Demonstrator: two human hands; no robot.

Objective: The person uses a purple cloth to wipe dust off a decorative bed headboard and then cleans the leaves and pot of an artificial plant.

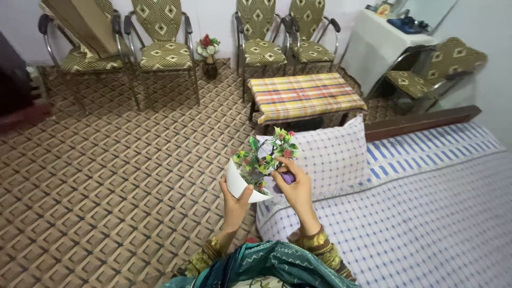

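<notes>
Hands first: our left hand [234, 200] cups the underside of a small white pot [240, 184], fingers wrapped on it, holding it up in front of us above the floor's edge by the bed [426, 213]. Our right hand [296, 189] is pinched closed on a purple cloth [287, 177], pressed against the little artificial plant [265, 154] with green leaves and red blooms sitting in that pot. Just behind sits a checked pillow [333, 154]. Further off we see a low counter [304, 96] with a plaid cover, patterned chairs [162, 42] and a flower vase [208, 53] on the carpet [106, 170].
</notes>
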